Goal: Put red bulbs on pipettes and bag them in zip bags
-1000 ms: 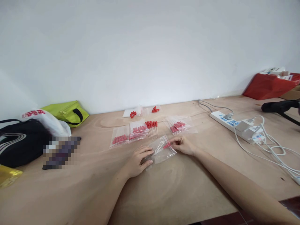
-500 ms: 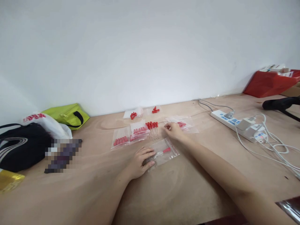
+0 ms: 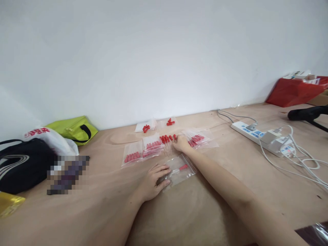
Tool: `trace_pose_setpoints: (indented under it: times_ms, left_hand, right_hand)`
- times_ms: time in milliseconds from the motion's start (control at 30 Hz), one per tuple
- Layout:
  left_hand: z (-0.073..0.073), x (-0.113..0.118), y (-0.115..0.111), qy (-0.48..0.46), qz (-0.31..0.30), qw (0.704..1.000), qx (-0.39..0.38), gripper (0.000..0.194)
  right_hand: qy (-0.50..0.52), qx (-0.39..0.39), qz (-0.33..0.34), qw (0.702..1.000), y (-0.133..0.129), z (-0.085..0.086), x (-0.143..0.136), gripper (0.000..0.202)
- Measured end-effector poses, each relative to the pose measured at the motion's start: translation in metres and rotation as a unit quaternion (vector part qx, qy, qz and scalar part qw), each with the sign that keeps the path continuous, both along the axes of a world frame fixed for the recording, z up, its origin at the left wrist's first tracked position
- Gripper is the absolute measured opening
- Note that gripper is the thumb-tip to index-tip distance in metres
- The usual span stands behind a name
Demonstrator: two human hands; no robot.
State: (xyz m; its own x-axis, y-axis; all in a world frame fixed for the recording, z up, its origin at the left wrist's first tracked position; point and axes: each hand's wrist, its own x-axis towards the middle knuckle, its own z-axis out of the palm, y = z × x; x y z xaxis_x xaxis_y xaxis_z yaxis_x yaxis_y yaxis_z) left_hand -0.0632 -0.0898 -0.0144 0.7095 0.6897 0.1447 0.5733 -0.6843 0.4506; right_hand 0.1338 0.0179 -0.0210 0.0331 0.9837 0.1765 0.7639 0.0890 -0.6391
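A clear zip bag [image 3: 176,176] lies flat with one red-tipped stick [image 3: 183,167] in it. The thumb and fingers of my left hand [image 3: 155,181] rest spread on its left edge. Beyond the bag is a row of red-headed sticks [image 3: 166,139]. My right hand [image 3: 180,143] is at the right end of that row, fingers closed on a red-headed stick. Bags of pink-red pieces lie left of the row [image 3: 132,157] and right of it [image 3: 197,138].
Two small heaps of red pieces [image 3: 146,128] [image 3: 170,122] lie near the wall. A power strip [image 3: 248,133] with white cables is at the right, a red bag [image 3: 292,90] behind it. At the left are a green bag [image 3: 74,128] and a black bag [image 3: 28,164].
My right hand has moved slightly left and onto the row's right end, where the last sticks now stand apart. My left hand has stayed on the clear bag.
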Motion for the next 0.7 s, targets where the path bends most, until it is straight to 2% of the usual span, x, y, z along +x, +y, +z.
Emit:
trace_pose_setpoints:
  times_ms: [200,300,367,433,533,600,700]
  left_hand:
    - [0.002,0.001,-0.002,0.003,0.005,1.000,-0.004,0.035]
    - [0.002,0.001,-0.003,0.006,0.010,1.000,-0.009,0.035]
    - [0.002,0.000,-0.003,0.006,0.012,1.000,-0.011,0.035]
    - [0.002,0.000,-0.003,0.006,0.013,1.000,-0.012,0.035]
    - [0.004,0.001,-0.003,0.011,0.012,1.000,-0.017,0.034]
    - [0.006,0.002,-0.003,0.012,0.014,1.000,-0.021,0.032]
    - [0.008,0.003,-0.004,0.003,0.023,0.999,-0.025,0.030]
  right_hand:
    - [-0.020,-0.055,-0.007,0.998,-0.012,0.008,0.017,0.010]
    - [-0.003,-0.054,-0.018,0.998,-0.029,0.007,0.034,0.037]
    - [0.069,-0.026,-0.018,0.997,-0.046,0.002,0.046,0.061]
    - [0.202,0.002,-0.003,0.979,-0.064,-0.003,0.057,0.075]
    - [0.369,0.011,-0.015,0.929,-0.086,-0.012,0.064,0.082]
    - [0.431,0.021,-0.040,0.901,-0.092,-0.016,0.064,0.082]
    - [0.475,0.040,-0.060,0.877,-0.092,-0.019,0.057,0.076]
